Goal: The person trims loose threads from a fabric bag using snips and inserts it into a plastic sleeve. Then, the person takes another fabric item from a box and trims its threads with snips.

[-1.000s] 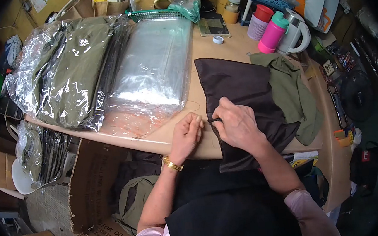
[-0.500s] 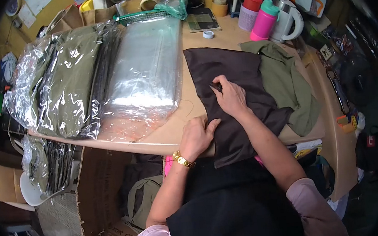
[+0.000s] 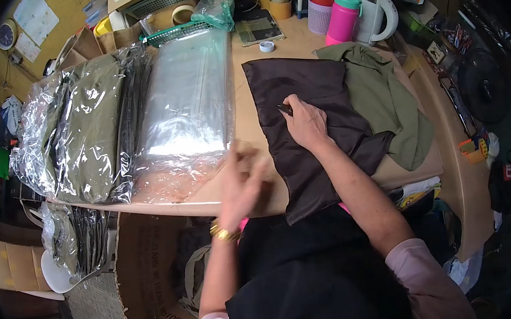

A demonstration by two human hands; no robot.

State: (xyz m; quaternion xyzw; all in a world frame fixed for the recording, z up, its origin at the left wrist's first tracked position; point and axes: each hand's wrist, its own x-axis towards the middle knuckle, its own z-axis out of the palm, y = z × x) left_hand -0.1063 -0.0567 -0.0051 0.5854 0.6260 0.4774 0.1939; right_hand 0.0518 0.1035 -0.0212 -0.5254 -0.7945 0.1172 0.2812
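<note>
A dark brown piece of fabric [image 3: 297, 81] lies on the table in front of me, partly over an olive green garment [image 3: 377, 86]. On the brown fabric rests my right hand [image 3: 307, 120], its fingers closed around a small dark tool [image 3: 285, 108] that looks like thread snips, mostly hidden in the grip. My left hand [image 3: 242, 182] is smeared by motion over the table, between the brown fabric and the stack of clear plastic bags [image 3: 188, 98]. How its fingers are set, and whether anything is in them, cannot be made out.
Bagged olive garments [image 3: 89, 126] are piled on the table's left. Along the back are a green basket [image 3: 179, 33], a pink bottle [image 3: 342, 19], a kettle [image 3: 370, 10] and a small round white item [image 3: 266, 46]. An open cardboard box [image 3: 147, 280] stands below the front edge.
My left hand has come off the brown fabric's near edge and swung left, toward the plastic bags. My right hand stays on the fabric with the small dark tool. The view has shifted slightly.
</note>
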